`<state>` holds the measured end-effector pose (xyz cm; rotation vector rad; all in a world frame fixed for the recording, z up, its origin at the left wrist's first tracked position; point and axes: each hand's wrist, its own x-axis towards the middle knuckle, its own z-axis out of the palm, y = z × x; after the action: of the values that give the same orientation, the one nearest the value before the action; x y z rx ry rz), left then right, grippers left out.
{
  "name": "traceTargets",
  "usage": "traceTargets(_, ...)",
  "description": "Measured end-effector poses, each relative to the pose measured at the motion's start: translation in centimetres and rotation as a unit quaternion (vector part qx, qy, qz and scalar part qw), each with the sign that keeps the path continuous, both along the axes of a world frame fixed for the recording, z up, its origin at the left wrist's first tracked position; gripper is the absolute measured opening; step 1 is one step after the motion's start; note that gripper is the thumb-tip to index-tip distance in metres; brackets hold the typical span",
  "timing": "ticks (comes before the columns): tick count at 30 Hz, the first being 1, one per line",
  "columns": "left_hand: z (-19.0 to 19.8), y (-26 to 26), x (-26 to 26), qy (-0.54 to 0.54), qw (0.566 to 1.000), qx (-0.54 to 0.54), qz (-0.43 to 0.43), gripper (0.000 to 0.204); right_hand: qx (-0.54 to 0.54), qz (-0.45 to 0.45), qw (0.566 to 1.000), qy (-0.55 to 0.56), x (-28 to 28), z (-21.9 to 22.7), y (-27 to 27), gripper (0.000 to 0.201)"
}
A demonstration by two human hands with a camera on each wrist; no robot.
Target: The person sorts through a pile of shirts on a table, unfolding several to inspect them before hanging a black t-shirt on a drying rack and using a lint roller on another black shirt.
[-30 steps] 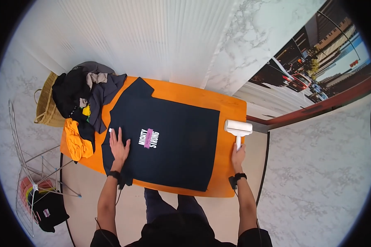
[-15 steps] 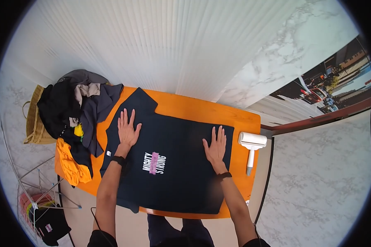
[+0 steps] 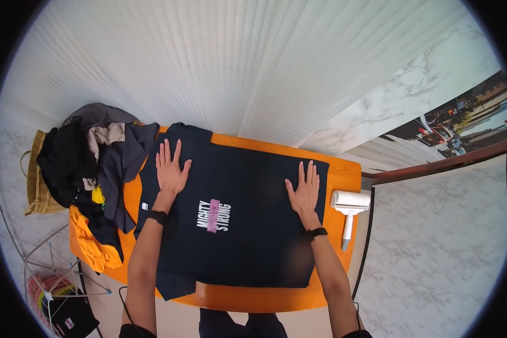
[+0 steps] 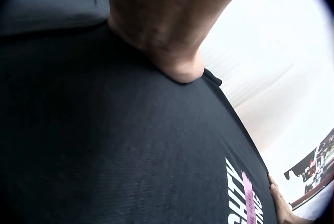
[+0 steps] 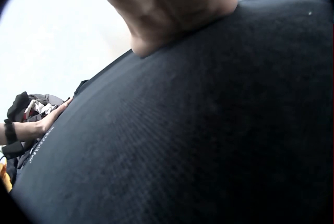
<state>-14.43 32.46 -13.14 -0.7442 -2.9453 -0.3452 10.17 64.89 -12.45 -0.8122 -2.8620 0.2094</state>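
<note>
A dark navy T-shirt lies spread flat with its white lettering and pink print showing. My left hand rests on it near the collar end, palm down with fingers straight. Near the hem end, my right hand lies flat on the cloth, fingers pointing to the wall. In the left wrist view the heel of the left hand meets the fabric; the right wrist view shows the right hand on the shirt likewise. A white lint roller lies on the table, right of the shirt.
The orange table stands against a white ribbed wall. At its left end are a pile of dark clothes, an orange garment and a wicker basket. A metal drying rack stands at lower left.
My right hand has let go of the lint roller, leaving it on the table, and moved onto the shirt. My left hand slid up the cloth. The shirt has shifted toward the wall.
</note>
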Motion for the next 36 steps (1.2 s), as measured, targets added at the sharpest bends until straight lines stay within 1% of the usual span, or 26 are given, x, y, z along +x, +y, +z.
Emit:
traceTargets(4,-0.2,0.7,-1.0,0.003,1.0,-0.005,0.004,0.066,0.008,0.002,1.0,0.013,-1.2,-0.4,1.0,0.074)
traceTargets(8,-0.5,1.4,-2.5,0.009,1.0,0.013,-0.006,0.068,0.007,0.01,1.0,0.023,-2.7,-0.5,2.3,0.074)
traceTargets(11,-0.2,0.9,-1.7,0.009,1.0,0.005,-0.012,0.07,0.009,0.003,0.999,0.031,-2.0,-0.4,1.9,0.075)
traceTargets(12,0.4,0.1,-0.4,0.024,0.999,0.045,-0.017,0.071,0.009,-0.001,0.999,0.041,-1.4,-0.3,1.3,0.075)
traceTargets(13,1.3,-0.9,1.2,0.04,0.995,0.085,-0.021,0.073,0.005,0.016,0.995,0.096,0.5,1.6,0.0,0.075)
traceTargets(14,3.1,-2.0,3.6,0.04,0.994,0.098,-0.029,0.075,-0.011,0.016,0.994,0.107,2.5,3.3,-1.4,0.076)
traceTargets(16,6.4,-5.2,9.7,0.017,0.994,0.098,-0.033,0.075,-0.039,0.014,0.991,0.127,8.0,6.2,-4.4,0.077)
traceTargets(17,7.2,-7.3,13.0,0.008,0.996,0.079,-0.027,0.074,-0.053,-0.01,0.991,0.124,11.4,7.0,-5.9,0.075)
traceTargets(18,7.8,-9.4,16.4,-0.01,0.997,0.073,-0.013,0.073,-0.046,-0.05,0.99,0.127,15.1,6.9,-6.8,0.074)
traceTargets(19,7.3,-11.8,19.7,-0.047,0.997,0.065,0.003,0.073,-0.038,-0.089,0.986,0.133,18.3,6.6,-7.2,0.073)
traceTargets(20,6.3,-14.4,22.6,-0.062,0.997,0.049,0.009,0.073,-0.043,-0.087,0.987,0.13,21.1,5.8,-7.2,0.073)
traceTargets(21,6.0,-16.3,25.4,-0.083,0.995,0.051,0.023,0.074,-0.006,-0.152,0.979,0.134,23.7,4.2,-6.8,0.072)
traceTargets(22,5.8,-17.7,27.1,-0.085,0.995,0.046,0.026,0.074,0.03,-0.217,0.966,0.138,25.2,3.8,-6.7,0.071)
traceTargets(23,5.3,-19.1,29.1,-0.09,0.994,0.041,0.035,0.074,0.023,-0.216,0.967,0.13,26.5,3.0,-6.4,0.071)
traceTargets(24,4.9,-20.5,31.5,-0.1,0.993,0.034,0.046,0.074,0.005,-0.233,0.967,0.102,26.7,3.2,-5.8,0.067)
traceTargets(25,4.7,-21.1,32.8,-0.106,0.993,0.031,0.051,0.074,-0.013,-0.248,0.966,0.072,26.6,3.2,-5.0,0.063)
traceTargets(26,4.5,-21.6,33.9,-0.118,0.991,0.022,0.062,0.074,-0.009,-0.254,0.966,0.048,26.7,2.8,-4.0,0.058)
traceTargets(28,4.2,-22.2,34.9,-0.137,0.989,0.013,0.048,0.075,-0.011,-0.26,0.965,0.017,26.5,2.1,-2.2,0.051)
traceTargets(30,4.2,-22.5,35.5,-0.137,0.989,-0.012,0.06,0.076,-0.023,-0.251,0.968,0.009,25.7,2.2,-1.1,0.049)
traceTargets(32,4.4,-22.5,35.7,-0.127,0.989,-0.028,0.069,0.077,-0.067,-0.332,0.941,0.016,24.2,3.2,0.2,0.05)
traceTargets(33,4.5,-22.5,35.6,-0.14,0.988,-0.036,0.062,0.077,-0.071,-0.323,0.944,0.022,23.8,3.2,1.1,0.05)
traceTargets(34,4.7,-22.7,35.5,-0.154,0.986,-0.045,0.053,0.077,-0.049,-0.308,0.95,0.017,23.5,3.0,2.3,0.051)
traceTargets(35,4.8,-23.1,35.4,-0.155,0.986,-0.045,0.046,0.077,-0.028,-0.296,0.955,0.013,23.2,2.7,3.4,0.053)
traceTargets(36,4.8,-23.5,35.1,-0.148,0.987,-0.045,0.049,0.077,-0.031,-0.293,0.955,0.02,22.6,1.7,4.8,0.053)
